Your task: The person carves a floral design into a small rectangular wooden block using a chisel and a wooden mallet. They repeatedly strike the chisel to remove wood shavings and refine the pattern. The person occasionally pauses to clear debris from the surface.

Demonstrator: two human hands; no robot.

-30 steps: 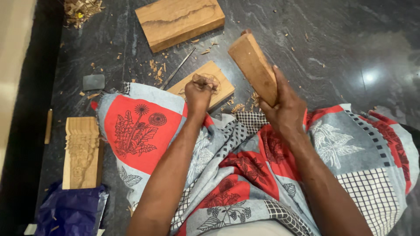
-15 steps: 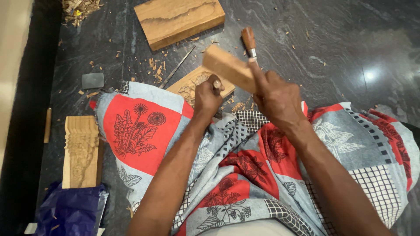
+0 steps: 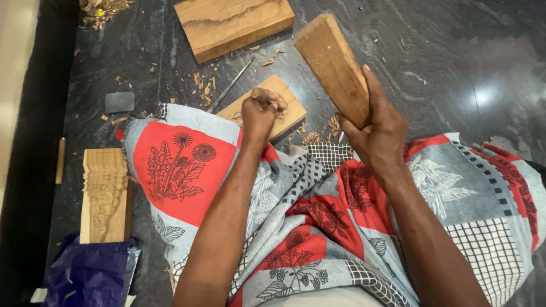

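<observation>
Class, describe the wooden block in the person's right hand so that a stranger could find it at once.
Start at the patterned cloth over the lap. Above it, the right hand grips a wooden block. Unlike the other wood pieces on the floor, it is raised and tilted.

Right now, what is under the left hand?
Under the left hand lies a small wooden board on the dark floor. The hand covers the board's middle and most of its tool.

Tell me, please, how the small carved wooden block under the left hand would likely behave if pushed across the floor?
The small carved block looks flat and solid, so it would probably slide rather than tip or roll. The dark polished floor seems smooth, so it may skid easily. The left hand on it likely steadies it.
</observation>
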